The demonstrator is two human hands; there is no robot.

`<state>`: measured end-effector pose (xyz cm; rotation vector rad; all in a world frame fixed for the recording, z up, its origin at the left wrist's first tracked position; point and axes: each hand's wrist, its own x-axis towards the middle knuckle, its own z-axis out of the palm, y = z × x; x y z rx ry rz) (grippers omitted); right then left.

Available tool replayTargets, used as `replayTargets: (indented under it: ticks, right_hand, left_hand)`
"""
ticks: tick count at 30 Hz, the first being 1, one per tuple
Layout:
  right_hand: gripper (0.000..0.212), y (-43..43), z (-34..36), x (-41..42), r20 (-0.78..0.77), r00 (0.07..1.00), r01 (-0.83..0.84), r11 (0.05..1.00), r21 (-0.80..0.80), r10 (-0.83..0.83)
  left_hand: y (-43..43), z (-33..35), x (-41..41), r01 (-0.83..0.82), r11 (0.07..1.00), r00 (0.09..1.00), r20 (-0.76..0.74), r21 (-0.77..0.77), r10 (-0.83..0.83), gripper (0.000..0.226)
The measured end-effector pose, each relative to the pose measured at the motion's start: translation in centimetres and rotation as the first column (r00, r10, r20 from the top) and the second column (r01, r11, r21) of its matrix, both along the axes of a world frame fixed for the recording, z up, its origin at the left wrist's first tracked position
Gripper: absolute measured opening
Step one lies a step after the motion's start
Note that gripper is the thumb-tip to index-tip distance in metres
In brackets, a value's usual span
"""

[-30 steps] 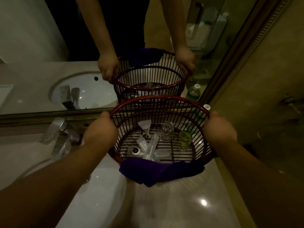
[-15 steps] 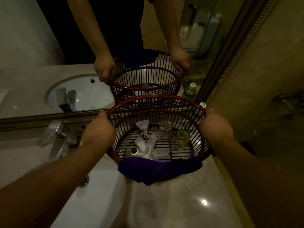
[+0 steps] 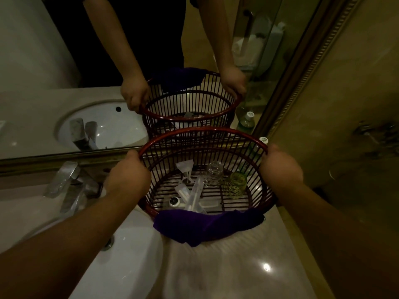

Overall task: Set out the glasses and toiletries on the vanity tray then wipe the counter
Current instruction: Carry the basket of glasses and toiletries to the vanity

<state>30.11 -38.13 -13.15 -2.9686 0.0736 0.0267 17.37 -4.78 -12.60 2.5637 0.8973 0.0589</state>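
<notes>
A round red wire basket [image 3: 200, 131] stands on the beige counter [image 3: 237, 266] against the mirror. My left hand [image 3: 127, 171] grips its left rim and my right hand [image 3: 280, 167] grips its right rim. Inside stand a clear glass [image 3: 213, 173] and a yellow-green glass [image 3: 236, 184], both upside down. Beside them lie several wrapped toiletries [image 3: 194, 195] and a small round dark-capped item [image 3: 174, 201]. A purple cloth [image 3: 207, 225] hangs over the basket's near rim. No tray is in view.
A white sink basin [image 3: 129, 262] lies at lower left with a chrome faucet [image 3: 67, 186] behind it. A water bottle with a white cap [image 3: 263, 139] stands behind the basket's right side. The mirror [image 3: 86, 83] rises just behind, and a wall [image 3: 334, 104] closes the right.
The basket and both hands keep the same hold and place. Only the view has shifted slightly.
</notes>
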Motion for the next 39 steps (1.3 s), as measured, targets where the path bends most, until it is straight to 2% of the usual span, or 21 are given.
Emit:
replayTargets:
  ticks: [10, 14, 20, 22, 28, 31, 35, 39]
  right_hand:
    - [0.017, 0.3, 0.3, -0.2, 0.006, 1.000, 0.005, 1.000, -0.009, -0.005]
    - [0.018, 0.2, 1.4, -0.8, -0.043, 0.999, -0.026, 0.999, 0.020, 0.027]
    - [0.029, 1.1, 3.1, -4.7, -0.099, 0.994, -0.041, 0.998, 0.041, 0.045]
    - [0.034, 2.2, 3.6, -6.9, -0.110, 0.992, -0.056, 0.998, 0.038, 0.060]
    - [0.029, 6.7, 5.5, -15.6, -0.141, 0.985, -0.096, 0.995, 0.022, 0.098]
    - [0.034, 9.3, 6.1, -20.2, -0.104, 0.987, -0.127, 0.992, 0.008, 0.127]
    - [0.018, 14.3, 7.2, -27.0, -0.077, 0.983, -0.162, 0.986, 0.035, 0.164]
    - [0.015, 20.1, 7.7, -33.0, -0.070, 0.971, -0.226, 0.973, 0.042, 0.229]
  left_hand:
    - [0.3, -0.3, 0.2, -0.007, 1.000, 1.000, -0.007, -0.019, 0.007, 0.012]
    - [0.7, 0.5, 0.0, 0.025, 0.999, 0.998, -0.050, -0.039, -0.027, 0.012]
    - [2.4, 3.0, -3.7, 0.004, 0.998, 0.998, -0.055, 0.056, -0.001, 0.010]
    - [3.5, 4.0, -6.0, 0.004, 0.997, 0.997, -0.075, 0.076, 0.001, 0.014]
    - [8.0, 6.0, -16.0, 0.036, 0.999, 0.997, -0.065, 0.036, -0.034, 0.026]
    - [10.2, 6.5, -21.3, 0.013, 0.999, 0.999, -0.044, 0.043, -0.011, 0.021]
    - [14.7, 7.3, -29.4, -0.039, 0.997, 0.999, -0.022, 0.073, 0.041, 0.009]
    - [19.8, 8.3, -37.0, -0.111, 0.988, 0.989, -0.084, 0.110, 0.120, 0.012]
